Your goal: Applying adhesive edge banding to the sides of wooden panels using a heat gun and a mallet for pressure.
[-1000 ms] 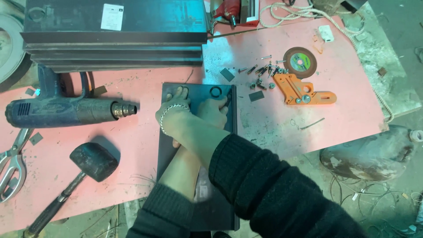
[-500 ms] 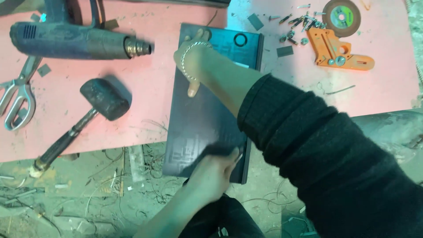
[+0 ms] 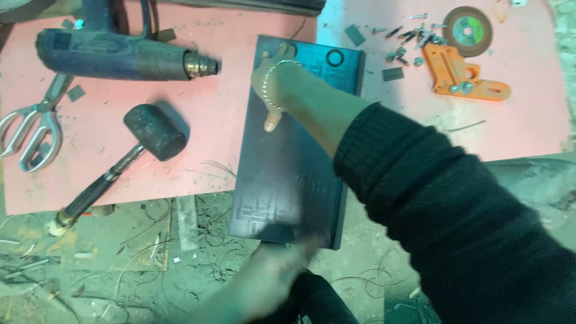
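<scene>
A single view comes from a camera worn on the person's head, looking steeply down and close over a pink work board [image 3: 528, 129] that fills the upper half of the frame, with littered ground along the bottom. The person's own dark sleeve [image 3: 456, 204] enters from the lower right. The far edge of the board is cut off at the top.

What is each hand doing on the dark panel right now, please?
Right hand: laid on the far end of the dark panel, fingers hidden; grip cannot be told.
Left hand: at the panel's near edge, blurred; grip cannot be told.
</scene>
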